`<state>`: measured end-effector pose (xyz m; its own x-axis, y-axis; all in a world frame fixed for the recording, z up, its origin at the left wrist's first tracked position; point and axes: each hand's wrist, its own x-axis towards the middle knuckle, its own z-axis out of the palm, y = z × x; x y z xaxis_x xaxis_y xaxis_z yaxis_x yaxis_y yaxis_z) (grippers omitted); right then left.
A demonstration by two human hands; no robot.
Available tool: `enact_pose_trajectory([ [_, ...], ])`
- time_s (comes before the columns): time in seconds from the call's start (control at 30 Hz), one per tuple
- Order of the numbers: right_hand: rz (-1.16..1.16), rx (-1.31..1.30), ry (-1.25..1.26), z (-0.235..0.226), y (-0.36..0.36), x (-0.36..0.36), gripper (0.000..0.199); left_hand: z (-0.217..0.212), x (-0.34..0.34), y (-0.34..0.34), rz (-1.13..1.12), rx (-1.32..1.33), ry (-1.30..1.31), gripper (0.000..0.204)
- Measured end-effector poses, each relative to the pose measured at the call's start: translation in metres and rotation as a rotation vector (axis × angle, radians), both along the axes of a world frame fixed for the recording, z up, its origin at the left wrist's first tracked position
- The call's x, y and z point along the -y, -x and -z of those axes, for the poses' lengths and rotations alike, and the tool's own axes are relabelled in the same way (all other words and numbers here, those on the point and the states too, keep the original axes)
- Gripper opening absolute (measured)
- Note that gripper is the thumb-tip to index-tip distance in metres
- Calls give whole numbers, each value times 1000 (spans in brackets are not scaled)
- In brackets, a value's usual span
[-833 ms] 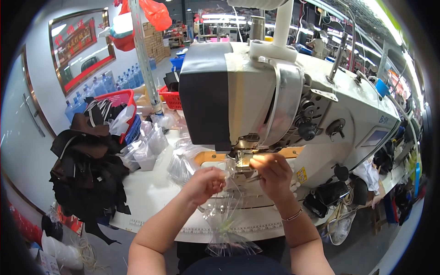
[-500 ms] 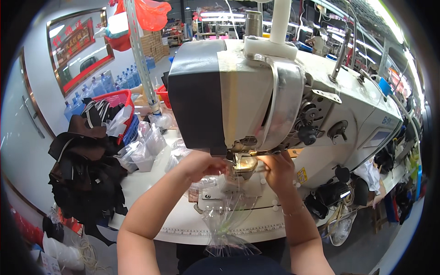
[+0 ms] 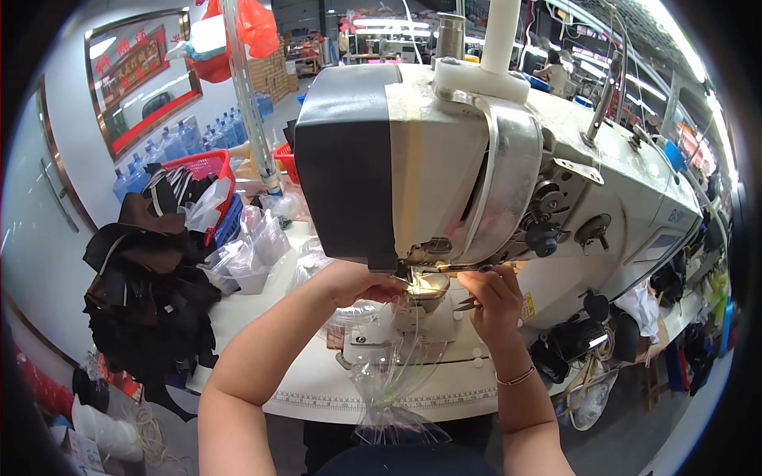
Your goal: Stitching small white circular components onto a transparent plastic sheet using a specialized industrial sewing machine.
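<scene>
My right hand (image 3: 494,300), gripping a grey pointed metal tool (image 3: 465,305), has drawn rightward from the lit silver metal post (image 3: 431,287), leaving my left hand (image 3: 367,284), grip unclear, closer.

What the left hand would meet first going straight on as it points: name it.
Probably the lit metal part under the sewing machine, just right of the left hand; depth is unclear, so they may be touching.
</scene>
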<state>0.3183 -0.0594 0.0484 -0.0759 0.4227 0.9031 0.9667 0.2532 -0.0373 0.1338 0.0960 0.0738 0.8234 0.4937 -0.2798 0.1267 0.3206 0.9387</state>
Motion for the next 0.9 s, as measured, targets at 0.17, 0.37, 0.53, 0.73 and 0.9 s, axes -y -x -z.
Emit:
enact_pose_trajectory([
  [0.17, 21, 4, 13, 0, -1, 1, 34, 0, -2, -3, 37, -4, -38, 23],
  [0.37, 20, 38, -11, -2, 0, 1, 30, 1, -1, 0, 47, 48, 35, 25],
  [0.53, 29, 21, 24, -3, -3, 0, 27, -4, 5, 4, -18, 11, 66, 23],
  [0.73, 13, 31, 0, 3, -12, -8, 26, -7, 13, 3, -109, -46, 14, 22],
  [0.9, 15, -56, 169, 21, -30, -17, 20, 1, 20, 1, -154, -38, 12, 20],
])
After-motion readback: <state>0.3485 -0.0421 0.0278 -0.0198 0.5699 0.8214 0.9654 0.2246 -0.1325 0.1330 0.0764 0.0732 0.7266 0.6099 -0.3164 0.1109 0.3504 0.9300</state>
